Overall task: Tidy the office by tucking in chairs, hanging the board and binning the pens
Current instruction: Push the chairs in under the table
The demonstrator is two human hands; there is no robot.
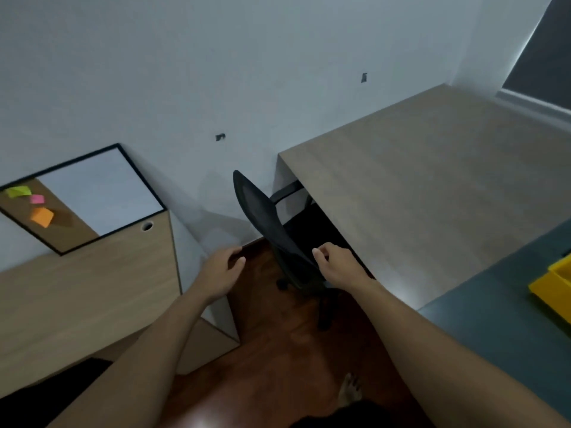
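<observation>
**Chair going under the bench**

While the black mesh chair (265,223) sits half under the big bench (417,193), its backrest leaning out, the right hand (335,264) rests on the backrest's near edge, fingers curled, not clearly clamped. Left of the chair, the left hand (221,270) hovers open, holding nothing. Best move, I'd judge: both hands on the backrest, pushing straight so the armrest clears the bench edge. Seat and most wheels are hidden; the board (89,193) leans against the wall, left of the chair.
</observation>
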